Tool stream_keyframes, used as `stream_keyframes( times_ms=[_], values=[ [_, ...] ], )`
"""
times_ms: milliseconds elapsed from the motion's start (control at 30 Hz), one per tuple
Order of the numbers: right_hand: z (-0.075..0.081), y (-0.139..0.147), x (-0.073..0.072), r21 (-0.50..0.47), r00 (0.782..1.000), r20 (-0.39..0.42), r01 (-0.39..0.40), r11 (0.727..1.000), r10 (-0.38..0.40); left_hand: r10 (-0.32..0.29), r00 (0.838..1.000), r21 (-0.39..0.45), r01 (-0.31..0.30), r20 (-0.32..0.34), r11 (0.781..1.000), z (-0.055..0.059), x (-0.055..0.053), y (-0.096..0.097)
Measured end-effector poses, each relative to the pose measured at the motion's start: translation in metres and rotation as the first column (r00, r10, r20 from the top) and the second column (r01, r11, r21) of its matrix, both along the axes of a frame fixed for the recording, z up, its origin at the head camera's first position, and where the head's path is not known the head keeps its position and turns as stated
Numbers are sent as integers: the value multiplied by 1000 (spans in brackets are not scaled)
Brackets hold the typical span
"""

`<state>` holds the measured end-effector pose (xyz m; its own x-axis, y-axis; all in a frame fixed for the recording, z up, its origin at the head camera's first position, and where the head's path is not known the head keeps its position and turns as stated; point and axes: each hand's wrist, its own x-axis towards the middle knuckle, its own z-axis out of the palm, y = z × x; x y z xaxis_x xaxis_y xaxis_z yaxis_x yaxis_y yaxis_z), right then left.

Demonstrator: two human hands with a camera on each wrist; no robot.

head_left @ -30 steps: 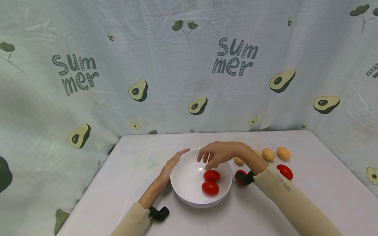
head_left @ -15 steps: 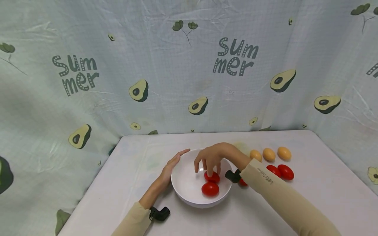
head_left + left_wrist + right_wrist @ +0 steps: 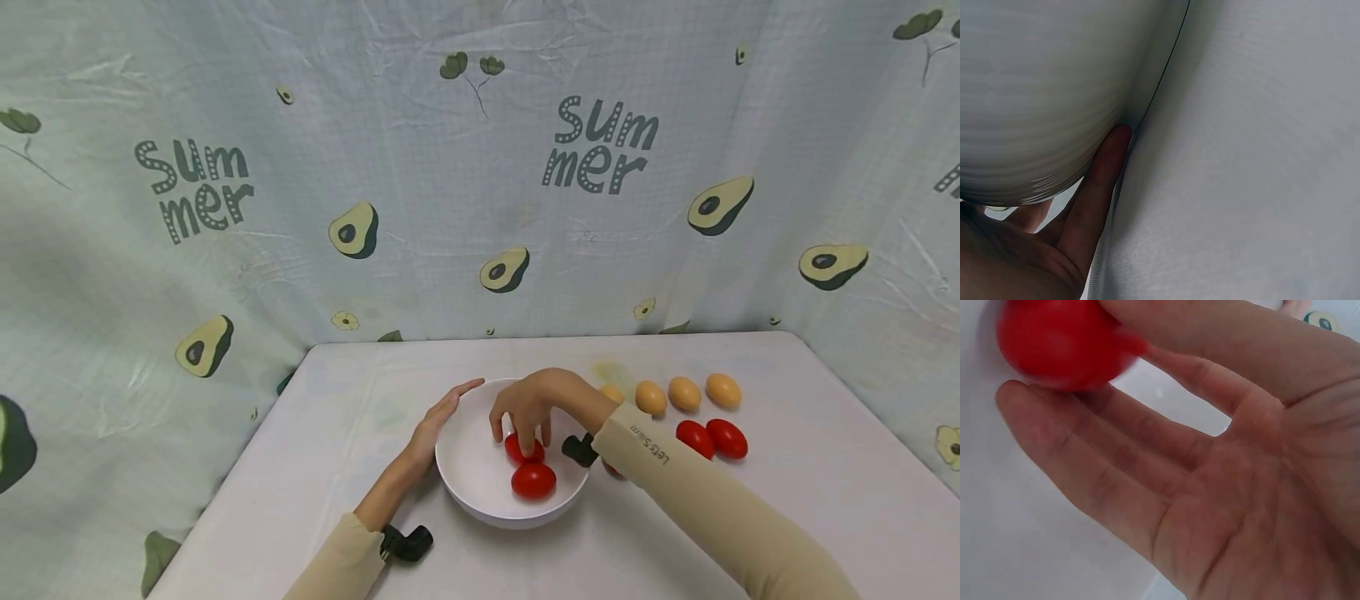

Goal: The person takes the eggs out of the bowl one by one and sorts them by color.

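A white bowl (image 3: 472, 500) stands on the table with two red eggs in it. My left hand (image 3: 431, 421) lies along the bowl's left side, its fingers straight and reaching up to the rim. The left wrist view shows a fingertip of that hand (image 3: 1079, 231) against the bowl's ribbed outer wall (image 3: 1035, 100). Inside the bowl, my right hand (image 3: 528, 404) holds the farther red egg (image 3: 522, 450) between thumb and fingers. The right wrist view has this egg (image 3: 1060, 344) at the fingertips. Just nearer lies the other red egg (image 3: 533, 482).
Two red eggs (image 3: 726, 439) lie side by side on the table, right of the bowl. Beyond them sit several orange-yellow eggs (image 3: 684, 394) in a row. Another red egg (image 3: 612, 469) is mostly hidden under my right wrist. A printed curtain (image 3: 420, 167) hangs behind the table.
My right hand has come down and left into the bowl and taken hold of the farther red egg, which has shifted slightly left. The left hand stays at the bowl.
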<state>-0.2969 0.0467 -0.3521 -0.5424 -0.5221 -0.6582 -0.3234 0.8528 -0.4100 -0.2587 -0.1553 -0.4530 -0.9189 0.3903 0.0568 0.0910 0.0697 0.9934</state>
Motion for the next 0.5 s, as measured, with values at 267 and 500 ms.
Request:
stream_keyframes(
  times_ms=[267,500],
  values=[
    [-4,-4,-1,-19,1000,6,-25,1000,25,-16,1000,8,16,-3,1000,0,-1,-2],
    [-2,-2,0,-28,999,1,-50,998,50,-2,1000,-21,2,-20,1000,-1,-2,-1]
  ],
)
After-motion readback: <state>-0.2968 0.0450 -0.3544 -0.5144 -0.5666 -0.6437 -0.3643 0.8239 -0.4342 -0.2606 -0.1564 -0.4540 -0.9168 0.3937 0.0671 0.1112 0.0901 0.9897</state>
